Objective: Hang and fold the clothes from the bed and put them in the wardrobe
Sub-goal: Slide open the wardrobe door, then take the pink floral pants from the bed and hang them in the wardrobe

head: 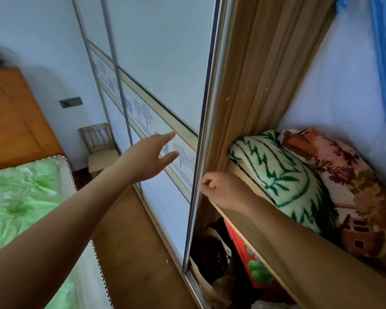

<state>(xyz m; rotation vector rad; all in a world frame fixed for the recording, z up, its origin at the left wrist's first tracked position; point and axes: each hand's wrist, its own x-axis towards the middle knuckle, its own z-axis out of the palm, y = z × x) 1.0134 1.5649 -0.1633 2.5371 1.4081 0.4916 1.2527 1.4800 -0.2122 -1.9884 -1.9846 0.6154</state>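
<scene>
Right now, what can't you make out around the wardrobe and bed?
Head view only:
- Bed: mostly cut off by the left and bottom edges; no clothes on the part shown.
- Lower compartment: dark, partly behind the door; contents unclear.
- Hanging rail: not in frame.
- Blue cloth: cut off by the top right corner.

The wardrobe door (161,52) in front of you is pale blue-white, with a cream band of grey bare trees. Your bed cover (20,197) is light green with faint flowers. The white blanket (281,175) carries green zigzag leaves, the cream blanket (354,186) maroon trees and a brown house.
</scene>
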